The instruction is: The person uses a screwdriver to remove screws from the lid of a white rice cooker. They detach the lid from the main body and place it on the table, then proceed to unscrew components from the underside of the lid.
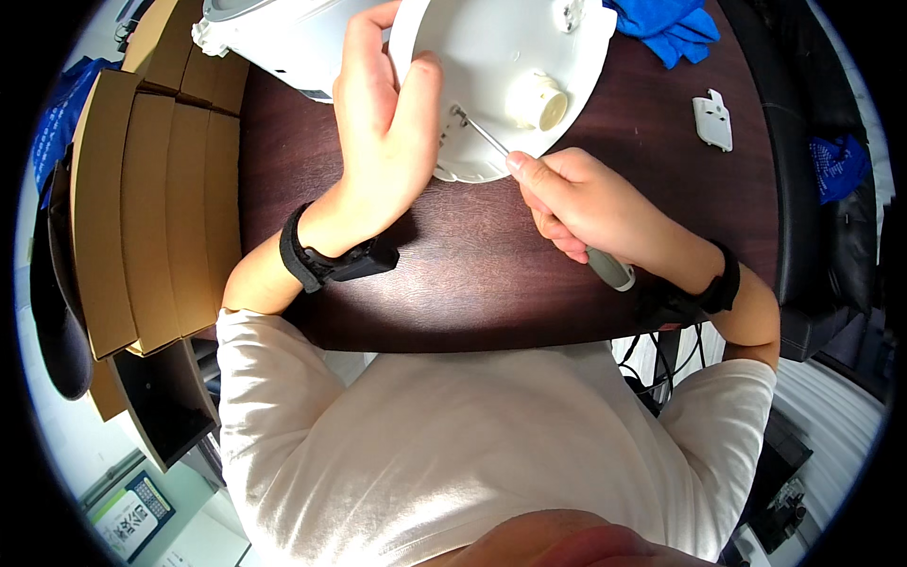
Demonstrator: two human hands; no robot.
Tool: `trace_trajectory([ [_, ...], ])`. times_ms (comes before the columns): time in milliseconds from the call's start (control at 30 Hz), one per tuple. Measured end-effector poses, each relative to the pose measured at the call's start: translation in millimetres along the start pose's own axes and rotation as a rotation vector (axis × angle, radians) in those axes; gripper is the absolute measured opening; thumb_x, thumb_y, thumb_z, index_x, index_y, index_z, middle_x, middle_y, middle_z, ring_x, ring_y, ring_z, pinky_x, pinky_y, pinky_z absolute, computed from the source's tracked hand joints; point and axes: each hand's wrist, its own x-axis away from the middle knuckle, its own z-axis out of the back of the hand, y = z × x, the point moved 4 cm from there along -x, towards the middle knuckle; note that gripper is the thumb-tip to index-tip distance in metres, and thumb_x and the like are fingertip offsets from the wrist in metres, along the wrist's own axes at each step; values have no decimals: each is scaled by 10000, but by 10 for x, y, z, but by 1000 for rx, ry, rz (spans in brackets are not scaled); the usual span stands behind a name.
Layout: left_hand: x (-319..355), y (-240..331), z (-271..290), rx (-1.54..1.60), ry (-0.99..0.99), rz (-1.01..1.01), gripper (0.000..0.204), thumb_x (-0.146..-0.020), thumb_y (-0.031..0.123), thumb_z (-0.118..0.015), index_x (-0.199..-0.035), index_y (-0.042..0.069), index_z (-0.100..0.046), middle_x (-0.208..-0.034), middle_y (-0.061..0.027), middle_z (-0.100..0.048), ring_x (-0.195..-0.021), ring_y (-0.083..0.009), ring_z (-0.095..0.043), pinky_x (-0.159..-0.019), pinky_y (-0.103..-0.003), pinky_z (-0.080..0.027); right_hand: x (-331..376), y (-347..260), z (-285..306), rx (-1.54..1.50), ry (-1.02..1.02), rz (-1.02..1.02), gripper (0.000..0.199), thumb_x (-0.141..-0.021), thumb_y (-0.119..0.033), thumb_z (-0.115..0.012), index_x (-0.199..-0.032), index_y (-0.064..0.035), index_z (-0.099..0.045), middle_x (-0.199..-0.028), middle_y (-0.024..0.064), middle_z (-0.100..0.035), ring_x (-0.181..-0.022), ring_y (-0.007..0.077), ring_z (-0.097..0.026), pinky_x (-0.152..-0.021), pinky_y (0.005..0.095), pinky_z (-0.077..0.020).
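Here, left hand (383, 123) fingers gripping white round lid (510, 66), right hand (590, 203) fingers wrapped around screwdriver (548, 203)

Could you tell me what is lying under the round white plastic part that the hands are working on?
The round white plastic part rests on the dark brown table. The left hand covers its left edge, so anything beneath there is hidden.

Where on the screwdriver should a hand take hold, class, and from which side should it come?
Grip the grey handle, as the right hand does, coming from the person's right. The screwdriver slants up-left, its thin metal shaft ending at the white round plastic part, so only the thick handle end offers a firm turning grip. The left hand steadies that part.
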Motion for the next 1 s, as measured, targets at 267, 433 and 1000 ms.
trace_trajectory([
  [267, 25, -22, 4, -7, 33, -39, 253, -894, 53, -446, -1125, -45, -477, -979, -62, -526, -883, -96, -455, -817, -238, -371, 141, -349, 51, 1186, 538, 627, 321, -917, -246, -529, -696, -25, -605, -520, 110, -557, -471, 244, -598, -465, 363, -481],
  [433, 1, -2, -4, -12, 15, -49, 263, -896, 58, -450, -1137, -46, -470, -978, -64, -528, -889, -98, -458, -821, -240, -374, 282, -621, 35, 1801, 739, 686, 254, -850, -248, -593, -639, -107, -578, -475, 20, -512, -469, 176, -594, -439, 303, -446],
  [1000, -18, -18, -3, 16, 8, 11, 269, -902, 73, -467, -1146, -39, -480, -948, -52, -539, -860, -92, -466, -801, -234, -375, 66, 44, -4, -251, -120, -34, 458, -1010, -396, -365, -663, -98, -391, -496, -30, -356, -365, 53, -334, -342, 215, -298],
])
